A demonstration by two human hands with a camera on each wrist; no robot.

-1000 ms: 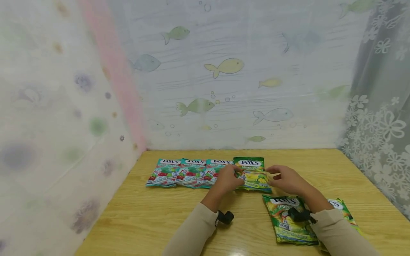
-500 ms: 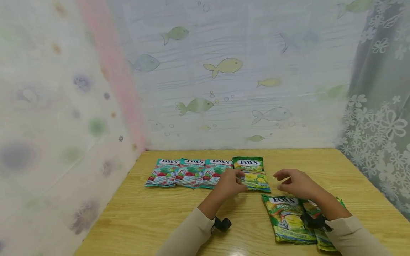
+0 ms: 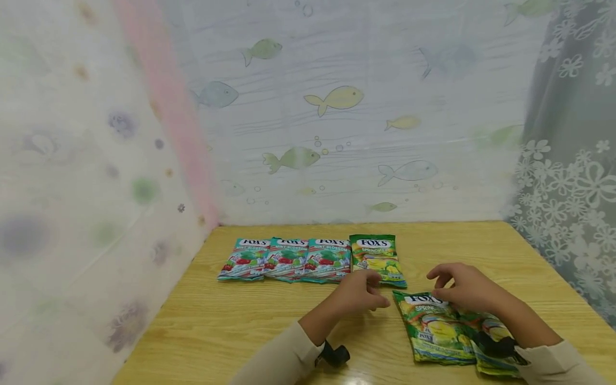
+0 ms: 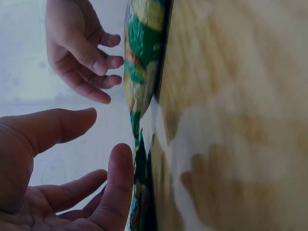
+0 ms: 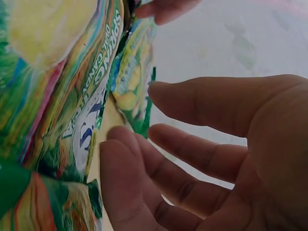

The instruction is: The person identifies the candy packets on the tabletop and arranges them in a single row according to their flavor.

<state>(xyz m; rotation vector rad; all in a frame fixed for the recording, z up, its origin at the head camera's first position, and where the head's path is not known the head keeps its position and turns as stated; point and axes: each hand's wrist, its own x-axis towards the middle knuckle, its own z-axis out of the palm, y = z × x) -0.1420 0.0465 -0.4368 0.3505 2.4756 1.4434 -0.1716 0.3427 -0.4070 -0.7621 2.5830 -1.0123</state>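
Observation:
My left hand (image 3: pixel 358 293) hovers in front of the back-row green candy bag (image 3: pixel 375 256), fingers apart and holding nothing. Over the top edge of the nearer green candy bag (image 3: pixel 435 331) is my right hand (image 3: pixel 469 289), its fingers loosely bent around air. That nearer bag overlaps another green bag (image 3: pixel 495 363), partly hidden by the right wrist. In the right wrist view the bag's printed front (image 5: pixel 91 96) lies beside my spread fingers. The left wrist view shows the bag edge-on (image 4: pixel 142 53) on the table, between both hands' fingertips and the wood.
Three teal mint candy bags (image 3: pixel 286 259) lie overlapping in a row at the back left, beside the back-row green bag. The wooden table (image 3: pixel 216 331) meets a fish-patterned curtain (image 3: pixel 289 123) at its rear edge. A black wrist camera (image 3: pixel 337 355) sits at my left cuff.
Both hands have come away from the back-row green bag. The left moved nearer and slightly right; the right moved right and down to above the nearer green bags.

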